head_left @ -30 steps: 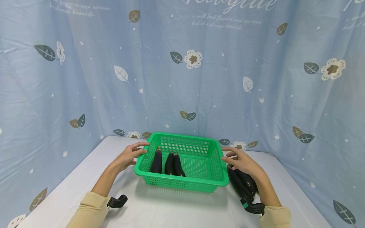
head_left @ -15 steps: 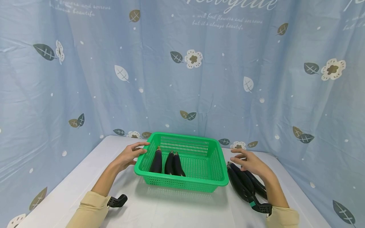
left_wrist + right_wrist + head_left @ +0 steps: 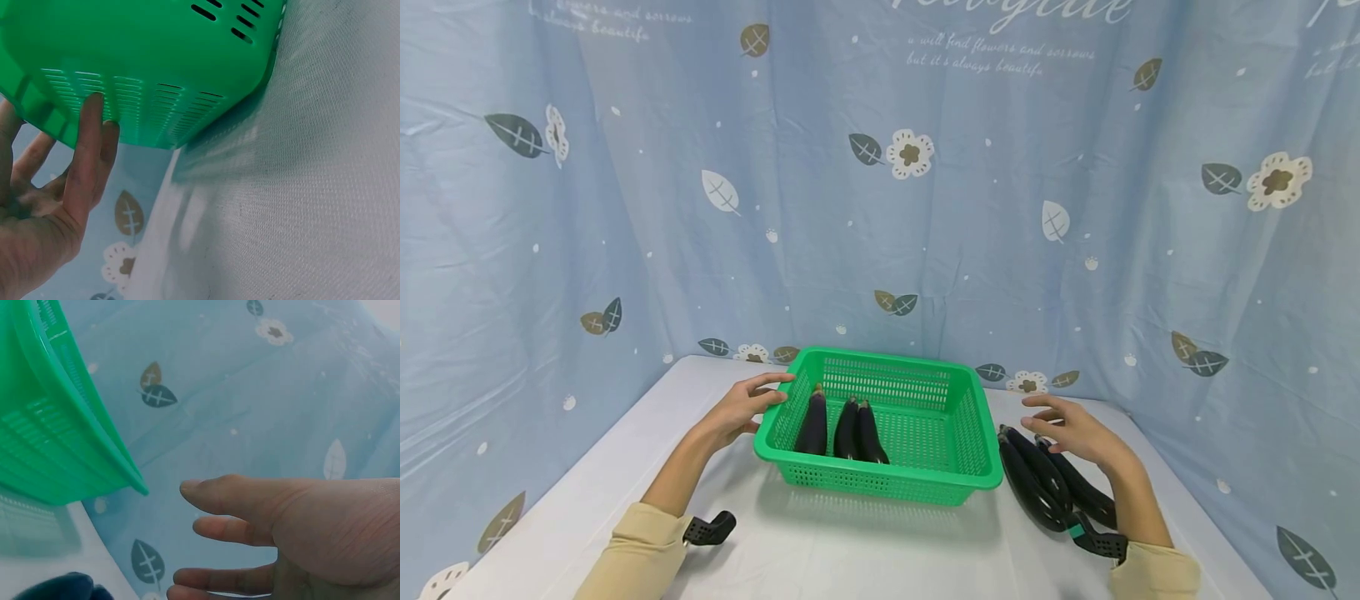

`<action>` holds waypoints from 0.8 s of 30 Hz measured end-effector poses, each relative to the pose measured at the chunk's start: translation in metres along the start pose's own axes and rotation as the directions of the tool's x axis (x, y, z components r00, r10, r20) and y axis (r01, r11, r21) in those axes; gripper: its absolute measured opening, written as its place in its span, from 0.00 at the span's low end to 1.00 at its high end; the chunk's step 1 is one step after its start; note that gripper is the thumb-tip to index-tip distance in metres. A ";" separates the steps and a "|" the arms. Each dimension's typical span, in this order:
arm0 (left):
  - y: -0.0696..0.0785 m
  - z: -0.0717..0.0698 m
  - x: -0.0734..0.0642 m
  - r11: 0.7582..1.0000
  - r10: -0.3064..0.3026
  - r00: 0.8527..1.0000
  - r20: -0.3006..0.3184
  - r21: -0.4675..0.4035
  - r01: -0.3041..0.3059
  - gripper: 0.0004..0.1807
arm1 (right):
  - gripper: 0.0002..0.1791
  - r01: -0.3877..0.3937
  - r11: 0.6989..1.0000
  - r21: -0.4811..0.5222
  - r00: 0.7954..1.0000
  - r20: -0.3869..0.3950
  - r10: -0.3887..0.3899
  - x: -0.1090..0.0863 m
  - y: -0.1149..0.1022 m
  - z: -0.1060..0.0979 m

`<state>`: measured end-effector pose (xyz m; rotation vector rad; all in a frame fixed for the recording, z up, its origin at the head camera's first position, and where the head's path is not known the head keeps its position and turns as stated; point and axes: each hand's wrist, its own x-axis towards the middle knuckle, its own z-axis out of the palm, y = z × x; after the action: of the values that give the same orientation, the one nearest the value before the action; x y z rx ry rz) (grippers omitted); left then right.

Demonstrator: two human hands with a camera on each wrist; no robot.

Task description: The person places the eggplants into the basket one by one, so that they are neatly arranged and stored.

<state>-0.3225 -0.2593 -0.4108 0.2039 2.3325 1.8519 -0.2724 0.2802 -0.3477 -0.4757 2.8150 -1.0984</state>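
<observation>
A green plastic basket (image 3: 917, 483) with slotted walls stands on the white table. Three dark eggplants (image 3: 811, 427) lie in its left half. My left hand (image 3: 741, 410) holds the basket's left rim. In the left wrist view, straight fingers (image 3: 90, 125) lie against the outer wall just below that rim. My right hand (image 3: 1078, 427) is apart from the basket, over several more eggplants (image 3: 1030, 479) on the table. Its fingers are relaxed and hold nothing, as the right wrist view also shows of the right hand (image 3: 337, 531).
The white table (image 3: 865, 554) runs back to a blue patterned curtain (image 3: 820, 208), which also hangs at both sides. The loose eggplants lie right beside the basket's right end. Black wrist mounts (image 3: 709, 531) stick out below the forearms.
My right hand has left the basket's right rim and moved right, over the loose eggplants. My left hand and the basket have stayed in place.
</observation>
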 end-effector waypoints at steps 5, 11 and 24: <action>-0.002 -0.001 0.001 1.000 -0.001 1.000 -0.002 -0.013 0.001 0.30 | 0.34 -0.039 0.999 -0.007 0.999 -0.006 0.039 -0.003 0.007 -0.005; -0.001 -0.001 0.001 1.000 -0.005 1.000 0.000 -0.012 0.005 0.30 | 0.36 -0.108 0.994 -0.032 0.994 -0.003 0.108 -0.003 0.018 -0.007; 0.002 -0.002 -0.001 1.000 0.007 1.000 0.010 -0.004 -0.007 0.32 | 0.32 -0.151 0.988 -0.041 0.988 0.031 0.153 -0.008 0.030 -0.013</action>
<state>-0.3221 -0.2606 -0.4088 0.2210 2.3248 1.8537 -0.2751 0.3121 -0.3590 -0.2741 2.7929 -0.9988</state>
